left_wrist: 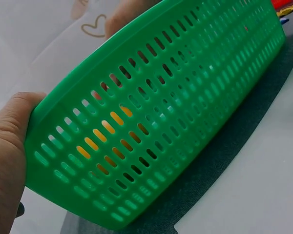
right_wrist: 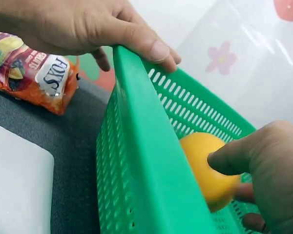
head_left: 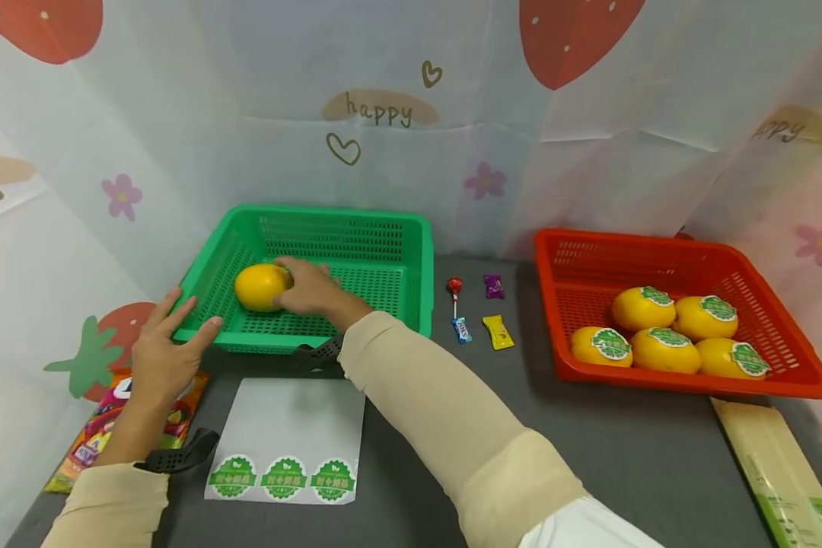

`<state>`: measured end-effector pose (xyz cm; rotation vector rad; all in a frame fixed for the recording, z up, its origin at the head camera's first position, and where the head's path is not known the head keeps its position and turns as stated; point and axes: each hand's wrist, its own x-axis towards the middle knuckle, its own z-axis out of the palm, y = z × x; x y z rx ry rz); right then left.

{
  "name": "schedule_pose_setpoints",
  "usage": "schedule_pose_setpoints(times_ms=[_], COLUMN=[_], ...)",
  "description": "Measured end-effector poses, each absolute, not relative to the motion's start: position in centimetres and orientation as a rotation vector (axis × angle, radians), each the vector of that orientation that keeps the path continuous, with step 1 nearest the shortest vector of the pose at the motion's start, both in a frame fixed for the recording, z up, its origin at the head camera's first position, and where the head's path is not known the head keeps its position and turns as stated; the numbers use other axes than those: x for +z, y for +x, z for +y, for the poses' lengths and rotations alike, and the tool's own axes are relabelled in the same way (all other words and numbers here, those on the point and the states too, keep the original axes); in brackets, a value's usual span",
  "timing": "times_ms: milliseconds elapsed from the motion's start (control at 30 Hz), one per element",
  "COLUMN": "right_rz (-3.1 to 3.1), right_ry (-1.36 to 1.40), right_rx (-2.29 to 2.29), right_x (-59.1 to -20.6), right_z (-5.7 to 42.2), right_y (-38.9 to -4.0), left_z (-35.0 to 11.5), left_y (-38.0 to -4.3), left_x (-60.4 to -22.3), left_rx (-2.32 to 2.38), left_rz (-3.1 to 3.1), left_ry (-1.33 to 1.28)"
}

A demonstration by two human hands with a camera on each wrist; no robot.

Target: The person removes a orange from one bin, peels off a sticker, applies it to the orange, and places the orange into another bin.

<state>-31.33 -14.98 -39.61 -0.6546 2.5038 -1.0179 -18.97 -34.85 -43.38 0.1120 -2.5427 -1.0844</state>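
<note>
Inside the green basket (head_left: pixel 342 342), toward its left end, lies a yellow-orange orange (head_left: pixel 256 288). My right hand (head_left: pixel 311 288) holds this orange from its right side, with the thumb (right_wrist: pixel 229 158) on its near face and other fingers partly hidden behind it. No sticker shows on the visible part of the fruit. At the basket's front left corner, my left hand (head_left: pixel 167 354) grips the rim, its thumb (left_wrist: pixel 24 105) over the edge. Through the slots of the basket wall (left_wrist: pixel 185 97), bits of the orange show in the left wrist view.
A red basket (head_left: pixel 685 384) at right holds several stickered oranges (head_left: pixel 664 350). Between the baskets lie a lollipop (head_left: pixel 455 288) and small wrapped candies (head_left: pixel 497 332). A white sheet (head_left: pixel 294 418) with three green stickers lies in front; a candy bag (head_left: pixel 103 426) and a flat beige-green package (head_left: pixel 781 464) flank it.
</note>
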Motion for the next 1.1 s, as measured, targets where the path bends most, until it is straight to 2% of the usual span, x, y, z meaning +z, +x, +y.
schedule_pose_setpoints(times_ms=[100,367,800,933,1100], right_rz=[2.619,2.489,2.511,2.572,2.471], right_ry=[-0.584,-0.603,-0.764,-0.735,-0.733], right_rx=[-0.928,-0.971,-0.762,-1.008,-1.471], right_x=[-39.8,-40.7,-40.3,-39.3,-36.9], right_z=[-14.9,-15.4,-13.9,-11.9,-7.4], right_y=[-31.1,-30.8,-31.1,-30.8,-28.5], left_z=[-34.8,-34.7,-33.8,-33.6,-34.3], left_y=[-18.9,-18.7,-19.4,-19.6,-19.4], left_x=[-43.4,-43.6,-43.4,-43.5,-43.4], left_rx=[-1.085,-1.069,-1.092,-1.100,-1.066], left_rz=[-2.545,-2.555,-2.546,-2.551,-2.585], left_ry=[0.113,0.106,0.095,0.099,0.127])
